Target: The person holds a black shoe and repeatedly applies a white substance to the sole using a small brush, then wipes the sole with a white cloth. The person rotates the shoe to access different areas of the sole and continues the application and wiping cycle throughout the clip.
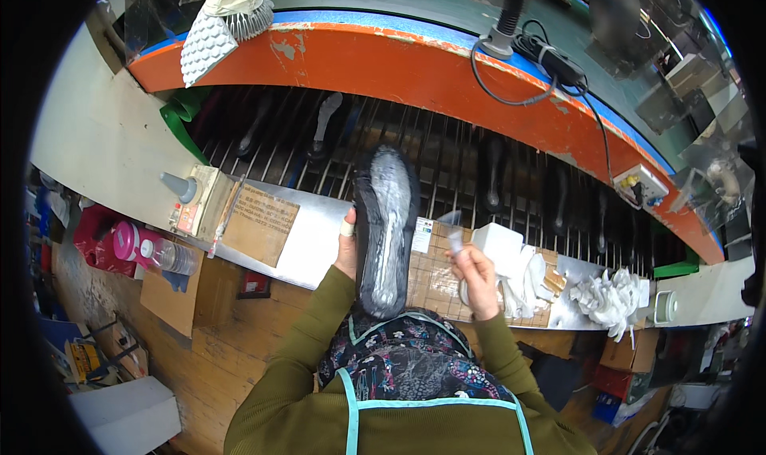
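Holding shoe edge: left hand | open gap | right hand: tool

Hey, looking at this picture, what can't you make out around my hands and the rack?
- Head view: most fingers of the left hand, hidden behind the shoe.
- Head view: the shoe's top side, hidden by its upturned sole.
- Head view: the pale tool in the right hand, blurred.
- Head view: details of the dark shapes, lost in shadow.
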Demonstrator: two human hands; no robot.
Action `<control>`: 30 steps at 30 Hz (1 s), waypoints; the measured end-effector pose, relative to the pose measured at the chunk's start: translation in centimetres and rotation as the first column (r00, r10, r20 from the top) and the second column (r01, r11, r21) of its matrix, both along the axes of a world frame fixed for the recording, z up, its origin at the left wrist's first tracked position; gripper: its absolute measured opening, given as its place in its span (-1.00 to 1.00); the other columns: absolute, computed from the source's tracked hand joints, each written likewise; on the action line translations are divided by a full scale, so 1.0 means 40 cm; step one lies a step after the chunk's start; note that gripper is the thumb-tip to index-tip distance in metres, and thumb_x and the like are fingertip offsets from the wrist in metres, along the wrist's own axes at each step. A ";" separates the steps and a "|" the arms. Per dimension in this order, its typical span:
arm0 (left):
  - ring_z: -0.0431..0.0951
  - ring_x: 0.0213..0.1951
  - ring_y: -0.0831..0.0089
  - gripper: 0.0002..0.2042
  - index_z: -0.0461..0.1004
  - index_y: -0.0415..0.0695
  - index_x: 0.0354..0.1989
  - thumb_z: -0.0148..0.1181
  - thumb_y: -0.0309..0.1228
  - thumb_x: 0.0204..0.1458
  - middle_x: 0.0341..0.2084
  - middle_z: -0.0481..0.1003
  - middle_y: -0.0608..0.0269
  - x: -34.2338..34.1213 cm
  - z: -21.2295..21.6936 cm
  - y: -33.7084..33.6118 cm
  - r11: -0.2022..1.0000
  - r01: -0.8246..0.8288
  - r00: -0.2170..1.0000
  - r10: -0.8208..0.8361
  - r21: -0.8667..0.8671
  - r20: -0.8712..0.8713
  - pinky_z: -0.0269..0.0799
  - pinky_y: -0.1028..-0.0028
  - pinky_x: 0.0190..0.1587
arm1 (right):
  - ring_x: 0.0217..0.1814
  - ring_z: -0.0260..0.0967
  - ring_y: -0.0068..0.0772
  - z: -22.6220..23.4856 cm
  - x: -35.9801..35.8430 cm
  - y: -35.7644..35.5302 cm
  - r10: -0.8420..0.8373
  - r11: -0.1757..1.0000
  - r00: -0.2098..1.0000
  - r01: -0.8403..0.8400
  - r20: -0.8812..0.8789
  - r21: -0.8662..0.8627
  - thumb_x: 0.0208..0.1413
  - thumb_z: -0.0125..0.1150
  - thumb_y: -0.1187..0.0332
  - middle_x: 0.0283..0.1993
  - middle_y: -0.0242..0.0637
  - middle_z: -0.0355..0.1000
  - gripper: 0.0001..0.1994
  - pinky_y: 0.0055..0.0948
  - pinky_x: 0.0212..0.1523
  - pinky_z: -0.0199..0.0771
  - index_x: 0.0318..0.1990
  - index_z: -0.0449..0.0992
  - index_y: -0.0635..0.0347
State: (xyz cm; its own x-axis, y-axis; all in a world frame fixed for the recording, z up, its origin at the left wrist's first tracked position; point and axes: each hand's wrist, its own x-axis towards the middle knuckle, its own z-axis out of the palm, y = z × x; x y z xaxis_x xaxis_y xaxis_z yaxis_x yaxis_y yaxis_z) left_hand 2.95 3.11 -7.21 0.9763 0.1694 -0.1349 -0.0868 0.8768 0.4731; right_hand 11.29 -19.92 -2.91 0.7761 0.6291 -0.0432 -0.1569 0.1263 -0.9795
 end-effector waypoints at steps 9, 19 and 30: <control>0.24 0.23 0.25 -0.06 -0.26 -0.18 0.40 -0.20 0.33 0.09 0.29 0.11 0.10 0.080 0.004 -0.032 0.920 -0.368 0.923 0.379 0.133 -0.066 0.01 0.24 0.31 | -0.01 0.26 -0.50 -0.044 0.002 0.123 -0.253 0.949 0.966 0.258 -0.050 0.182 -0.10 0.42 0.52 0.00 -0.29 0.21 -0.44 -0.41 0.03 0.31 -0.08 0.11 0.00; 0.46 0.09 0.08 -0.19 -0.41 0.20 0.44 -0.44 0.35 0.13 0.29 0.06 -0.29 0.023 0.024 0.039 0.908 -0.066 0.973 0.150 0.413 -0.175 -0.10 0.00 0.28 | -0.05 0.40 -0.17 -0.200 0.309 0.214 -0.374 0.835 0.773 0.521 -0.513 0.176 -0.02 0.32 0.52 -0.12 -0.26 0.30 -0.63 0.13 -0.11 0.53 -0.20 0.20 0.01; 0.48 0.07 0.17 -0.32 -0.31 0.23 0.44 -0.44 0.22 0.22 0.21 0.26 -0.10 -0.080 -0.043 0.102 0.897 -0.182 0.918 0.301 0.402 -0.257 0.14 0.26 0.08 | -0.15 0.40 -0.27 -0.445 0.550 0.459 -0.413 0.899 0.911 0.406 -0.004 -0.166 -0.28 0.38 0.66 -0.08 -0.22 0.34 -0.37 -0.32 -0.27 0.45 0.05 0.25 0.33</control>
State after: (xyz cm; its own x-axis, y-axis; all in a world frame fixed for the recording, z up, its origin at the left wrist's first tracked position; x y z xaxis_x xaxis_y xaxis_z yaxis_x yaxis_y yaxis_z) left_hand -0.23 7.18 -8.95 0.8183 0.4896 -0.3010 -0.0731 0.6081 0.7905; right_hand 33.28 -1.55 -20.73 0.9595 0.2384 -0.1503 -0.1623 0.0317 -0.9862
